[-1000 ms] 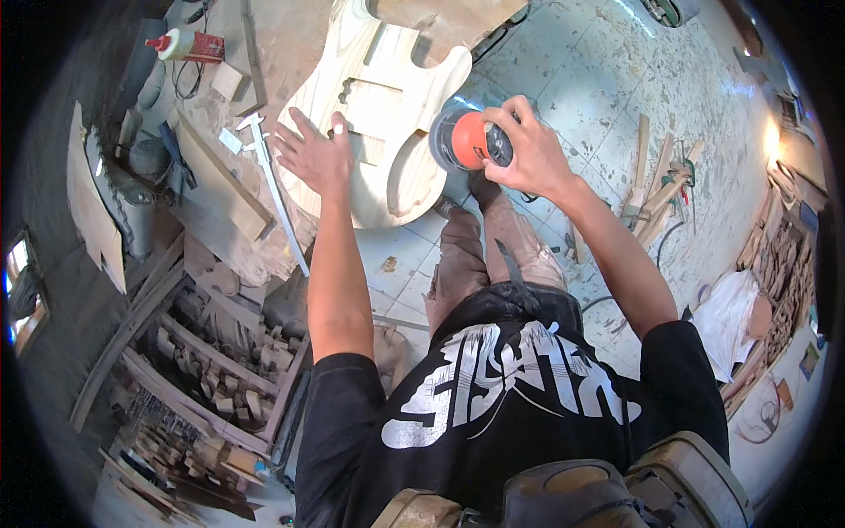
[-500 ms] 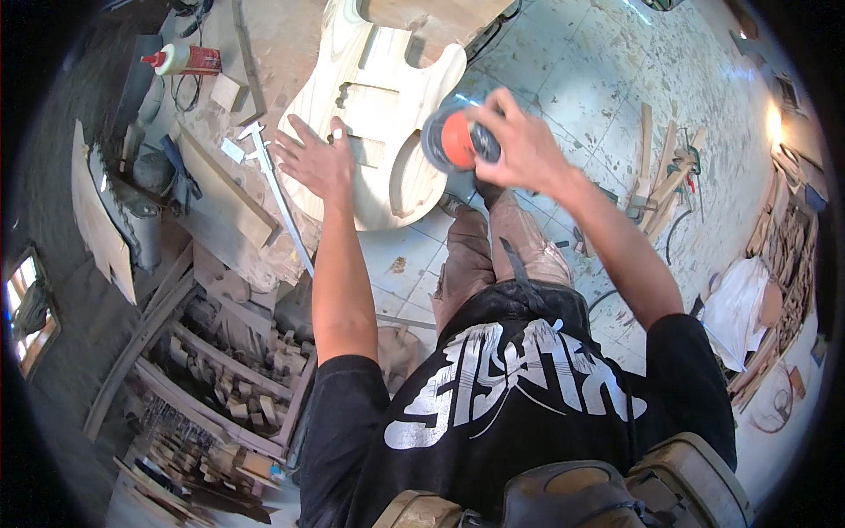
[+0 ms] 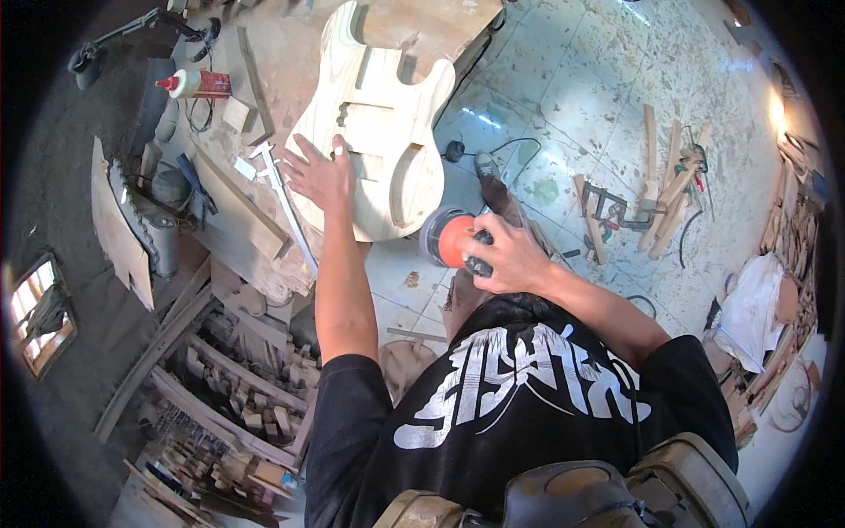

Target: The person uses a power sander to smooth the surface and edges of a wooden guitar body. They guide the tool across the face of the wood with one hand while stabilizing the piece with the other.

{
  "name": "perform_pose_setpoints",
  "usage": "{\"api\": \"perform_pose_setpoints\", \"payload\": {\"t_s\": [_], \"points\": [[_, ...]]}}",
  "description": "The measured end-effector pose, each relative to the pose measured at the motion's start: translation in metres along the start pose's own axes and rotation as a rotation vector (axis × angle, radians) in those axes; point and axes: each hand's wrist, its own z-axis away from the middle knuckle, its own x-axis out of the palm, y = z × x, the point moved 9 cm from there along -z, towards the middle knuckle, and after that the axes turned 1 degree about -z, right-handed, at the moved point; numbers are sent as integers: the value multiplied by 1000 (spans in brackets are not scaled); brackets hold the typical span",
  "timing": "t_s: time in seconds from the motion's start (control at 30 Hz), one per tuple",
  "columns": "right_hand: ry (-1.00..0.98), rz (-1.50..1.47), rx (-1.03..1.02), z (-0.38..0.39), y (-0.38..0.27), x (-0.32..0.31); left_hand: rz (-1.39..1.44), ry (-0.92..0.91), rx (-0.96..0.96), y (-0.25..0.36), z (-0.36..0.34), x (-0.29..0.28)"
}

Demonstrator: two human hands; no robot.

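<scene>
A pale wooden guitar body with routed cavities lies on the workbench, its lower end reaching past the near edge. My left hand rests on its left side, fingers spread flat. In my right hand is an orange and black power sander, its round pad turned to the left. The pad is at the body's lower right edge; whether it touches the wood I cannot tell. Left of my left hand lies a metal caliper.
A white and red glue bottle, wood strips and a small block lie on the bench's left. Offcuts fill a wooden rack below. Clamps and wood pieces lie on the tiled floor at right.
My right hand has brought the sander down and nearer to me, along the body's right edge to its lower end. My left hand stays on the wood; the whole view has shifted slightly.
</scene>
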Motion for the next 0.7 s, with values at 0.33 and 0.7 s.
{"api": "perform_pose_setpoints", "payload": {"t_s": [0.33,0.7], "points": [[233,30,161,2,50,-73,-117,-218,299,-8,-19,-8],[145,-48,195,-30,54,-61,-25,-197,230,-17,-21,-2]]}}
